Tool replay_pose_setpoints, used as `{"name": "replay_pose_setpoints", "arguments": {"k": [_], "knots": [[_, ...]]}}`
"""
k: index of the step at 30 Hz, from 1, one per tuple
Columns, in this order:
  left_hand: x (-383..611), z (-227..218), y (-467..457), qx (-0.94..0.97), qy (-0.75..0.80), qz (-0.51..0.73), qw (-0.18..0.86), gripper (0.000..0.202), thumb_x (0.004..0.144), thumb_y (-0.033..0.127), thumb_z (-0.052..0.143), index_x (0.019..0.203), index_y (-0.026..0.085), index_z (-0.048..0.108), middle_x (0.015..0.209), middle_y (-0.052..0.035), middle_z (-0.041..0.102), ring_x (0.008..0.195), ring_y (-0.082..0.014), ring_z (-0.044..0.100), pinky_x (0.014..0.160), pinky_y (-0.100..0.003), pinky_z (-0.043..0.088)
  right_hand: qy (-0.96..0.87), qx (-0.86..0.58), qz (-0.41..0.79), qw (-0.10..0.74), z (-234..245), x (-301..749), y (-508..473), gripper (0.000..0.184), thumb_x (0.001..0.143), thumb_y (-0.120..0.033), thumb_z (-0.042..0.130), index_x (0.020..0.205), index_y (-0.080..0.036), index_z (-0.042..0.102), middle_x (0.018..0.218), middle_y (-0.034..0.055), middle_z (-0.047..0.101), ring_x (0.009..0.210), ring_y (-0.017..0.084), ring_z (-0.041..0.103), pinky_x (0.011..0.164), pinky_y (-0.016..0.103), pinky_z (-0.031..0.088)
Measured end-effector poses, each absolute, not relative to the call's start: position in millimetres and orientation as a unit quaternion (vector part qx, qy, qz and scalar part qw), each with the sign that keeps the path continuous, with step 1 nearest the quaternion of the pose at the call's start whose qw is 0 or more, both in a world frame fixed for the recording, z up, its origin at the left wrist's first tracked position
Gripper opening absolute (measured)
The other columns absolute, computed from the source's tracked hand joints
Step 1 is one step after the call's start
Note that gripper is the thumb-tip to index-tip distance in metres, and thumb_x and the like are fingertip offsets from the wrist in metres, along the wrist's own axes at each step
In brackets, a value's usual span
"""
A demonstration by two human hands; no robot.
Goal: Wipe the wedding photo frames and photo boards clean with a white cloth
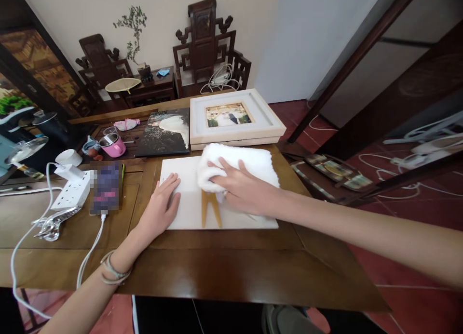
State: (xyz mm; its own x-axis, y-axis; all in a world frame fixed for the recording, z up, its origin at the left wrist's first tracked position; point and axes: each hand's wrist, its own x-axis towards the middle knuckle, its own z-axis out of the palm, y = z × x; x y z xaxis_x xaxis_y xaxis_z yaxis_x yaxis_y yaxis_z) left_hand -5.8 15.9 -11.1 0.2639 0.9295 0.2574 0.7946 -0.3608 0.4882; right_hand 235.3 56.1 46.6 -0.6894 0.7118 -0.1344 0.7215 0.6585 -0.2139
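Note:
A white rectangular board [188,213] lies flat on the wooden table, with a yellow forked piece [210,216] on its face, shaped like a pair of legs. My left hand [164,201] rests flat on the board's left edge, fingers stretched out. Over the board's right half, my right hand [242,187] grips a folded white towel [249,160] and presses it down. The towel covers the top of the yellow piece, and part of my right fingers is hidden in its folds.
Behind the board are a pale framed photo [231,114] and a dark photo panel [164,131]. To the left sit a pink cup [112,145], a power strip [74,189] and a charging phone [106,187] with white cables. The table's right edge [347,261] slopes away beside my right forearm.

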Motion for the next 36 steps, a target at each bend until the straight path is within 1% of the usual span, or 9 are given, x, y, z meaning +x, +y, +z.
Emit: {"name": "replay_pose_setpoints", "arguments": {"k": [4,9,13,16,21,24,29,32,36], "knots": [[-6,-12,16,0.781,0.553,0.258,0.130,0.045,0.096,0.029,0.041,0.135,0.010,0.053,0.146,-0.0188,0.048,0.141,-0.0282,0.039,0.117,-0.057,0.027,0.909,0.402,-0.101,0.030,38,206,51,0.059,0.077,-0.002,0.045,0.135,-0.013,0.056,0.160,0.0178,0.017,0.144,0.047,0.002,0.108,0.075,0.011],[-7,-12,17,0.783,0.551,0.254,0.135,0.045,0.097,0.025,0.036,0.137,0.012,0.051,0.147,-0.0170,0.048,0.141,-0.0271,0.039,0.117,-0.057,0.027,0.946,0.290,-0.134,0.060,46,202,-3,0.044,0.082,-0.017,0.054,0.124,-0.019,0.067,0.160,0.0166,0.018,0.142,0.049,0.000,0.108,0.075,0.002],[-9,-14,17,0.790,0.543,0.252,0.135,0.046,0.096,0.022,0.034,0.137,0.013,0.052,0.147,-0.0160,0.049,0.142,-0.0273,0.038,0.117,-0.058,0.025,0.950,0.220,-0.208,0.076,59,213,-37,0.042,0.080,-0.021,0.056,0.119,-0.017,0.069,0.157,0.0161,0.026,0.143,0.047,0.005,0.109,0.075,0.005],[-9,-14,17,0.791,0.543,0.248,0.133,0.046,0.096,0.022,0.034,0.137,0.012,0.052,0.147,-0.0164,0.048,0.142,-0.0273,0.037,0.117,-0.058,0.026,0.942,0.228,-0.237,0.074,60,220,-23,0.047,0.073,-0.013,0.055,0.118,-0.018,0.069,0.155,0.0130,0.033,0.145,0.042,0.012,0.111,0.072,0.008],[-7,-12,17,0.791,0.547,0.238,0.135,0.045,0.096,0.023,0.036,0.138,0.014,0.051,0.148,-0.0157,0.047,0.143,-0.0272,0.036,0.118,-0.058,0.023,0.932,0.323,-0.164,0.029,47,212,44,0.061,0.073,-0.002,0.046,0.128,-0.021,0.061,0.158,0.0088,0.028,0.147,0.035,0.008,0.111,0.072,0.012],[-5,-10,17,0.790,0.545,0.245,0.135,0.045,0.096,0.021,0.037,0.138,0.016,0.051,0.148,-0.0151,0.048,0.142,-0.0270,0.037,0.117,-0.058,0.025,0.922,0.372,-0.107,0.029,44,195,72,0.062,0.079,-0.003,0.042,0.138,-0.018,0.052,0.159,0.0121,0.026,0.146,0.040,0.010,0.108,0.074,0.018],[-5,-6,17,0.787,0.544,0.255,0.141,0.046,0.094,0.018,0.038,0.138,0.017,0.051,0.147,-0.0134,0.049,0.142,-0.0273,0.037,0.117,-0.057,0.028,0.929,0.367,-0.050,0.017,38,176,61,0.049,0.086,-0.006,0.041,0.133,-0.009,0.057,0.158,0.0211,0.025,0.143,0.050,0.009,0.107,0.075,0.014],[-6,-7,17,0.787,0.542,0.255,0.146,0.048,0.093,0.016,0.038,0.140,0.019,0.050,0.149,-0.0130,0.047,0.142,-0.0270,0.036,0.117,-0.057,0.027,0.949,0.312,-0.038,0.022,39,183,29,0.043,0.088,-0.012,0.045,0.127,-0.012,0.063,0.156,0.0227,0.028,0.141,0.052,0.015,0.106,0.076,0.018],[-7,-9,16,0.787,0.542,0.254,0.146,0.048,0.094,0.016,0.037,0.140,0.019,0.049,0.148,-0.0137,0.048,0.142,-0.0266,0.036,0.117,-0.058,0.026,0.968,0.216,-0.096,0.089,55,202,-15,0.039,0.085,-0.021,0.056,0.121,-0.016,0.069,0.157,0.0203,0.026,0.141,0.052,0.013,0.106,0.076,0.016]]}}
